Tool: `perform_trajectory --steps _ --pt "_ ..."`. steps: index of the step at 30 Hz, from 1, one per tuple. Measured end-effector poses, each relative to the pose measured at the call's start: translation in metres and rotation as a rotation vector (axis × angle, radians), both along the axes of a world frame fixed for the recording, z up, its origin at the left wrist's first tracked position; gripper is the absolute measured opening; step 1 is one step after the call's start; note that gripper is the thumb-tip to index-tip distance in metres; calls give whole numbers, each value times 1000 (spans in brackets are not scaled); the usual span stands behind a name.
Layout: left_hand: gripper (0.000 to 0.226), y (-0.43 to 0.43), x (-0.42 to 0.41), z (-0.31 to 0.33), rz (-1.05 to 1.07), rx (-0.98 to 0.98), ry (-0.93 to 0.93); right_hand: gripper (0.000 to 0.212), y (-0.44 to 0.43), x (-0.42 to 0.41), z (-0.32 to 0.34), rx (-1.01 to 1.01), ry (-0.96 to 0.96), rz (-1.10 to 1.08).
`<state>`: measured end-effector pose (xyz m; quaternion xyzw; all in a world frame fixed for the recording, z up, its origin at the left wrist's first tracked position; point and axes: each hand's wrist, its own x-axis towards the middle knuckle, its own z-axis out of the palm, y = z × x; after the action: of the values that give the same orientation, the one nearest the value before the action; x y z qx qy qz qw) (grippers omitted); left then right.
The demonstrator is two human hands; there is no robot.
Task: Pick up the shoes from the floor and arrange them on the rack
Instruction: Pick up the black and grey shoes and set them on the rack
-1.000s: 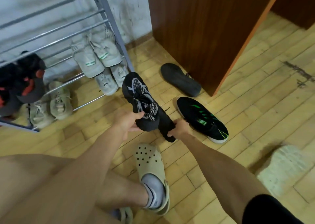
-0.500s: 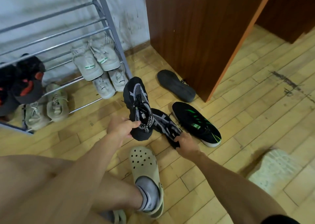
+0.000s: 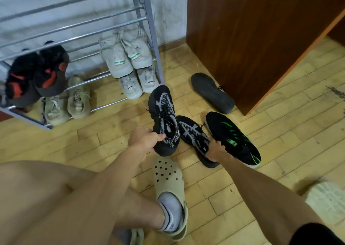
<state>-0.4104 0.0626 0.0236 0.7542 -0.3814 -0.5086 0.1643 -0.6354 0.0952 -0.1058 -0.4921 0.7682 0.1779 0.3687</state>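
Head view: the left hand (image 3: 144,140) is clenched on the heel collar of a black-and-grey sneaker (image 3: 164,119), held off the floor with its toe pointing to 12 o'clock toward the rack (image 3: 147,21). The right hand (image 3: 216,151) is closed on the heel of the matching sneaker (image 3: 192,134), which seems to rest on the wooden floor (image 3: 280,151), just beside a black shoe with green stripes (image 3: 231,134) at 3 o'clock. A dark shoe (image 3: 211,92) lies sole-up further off at 1 o'clock, near the wooden door (image 3: 252,39).

The rack's lower tiers already carry pale sneakers (image 3: 127,58) on the right and dark red-trimmed shoes (image 3: 37,75) on the left. Both grips look like heel pinches, so a quick swing could tip a toe down and slip a shoe loose. Dangling laces might catch a rail. Pushing in at the crowded right end may knock the pale pair off its bars, and the right hand's lift could drag the green-striped shoe along
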Motion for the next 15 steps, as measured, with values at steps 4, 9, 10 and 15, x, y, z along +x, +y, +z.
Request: perform_trajectory --steps 4,9,10,15 --pt "23 -8 4 -6 -19 4 -45 77 -11 -1 -3 31 82 -3" --pt "22 -8 10 -10 -65 -22 -145 73 -21 0 8 31 33 80" --pt "22 -7 11 -9 -87 -26 -166 74 -22 0 9 35 11 68" --pt "22 7 17 0 -149 -33 -185 70 -7 -1 13 130 -238 -182"
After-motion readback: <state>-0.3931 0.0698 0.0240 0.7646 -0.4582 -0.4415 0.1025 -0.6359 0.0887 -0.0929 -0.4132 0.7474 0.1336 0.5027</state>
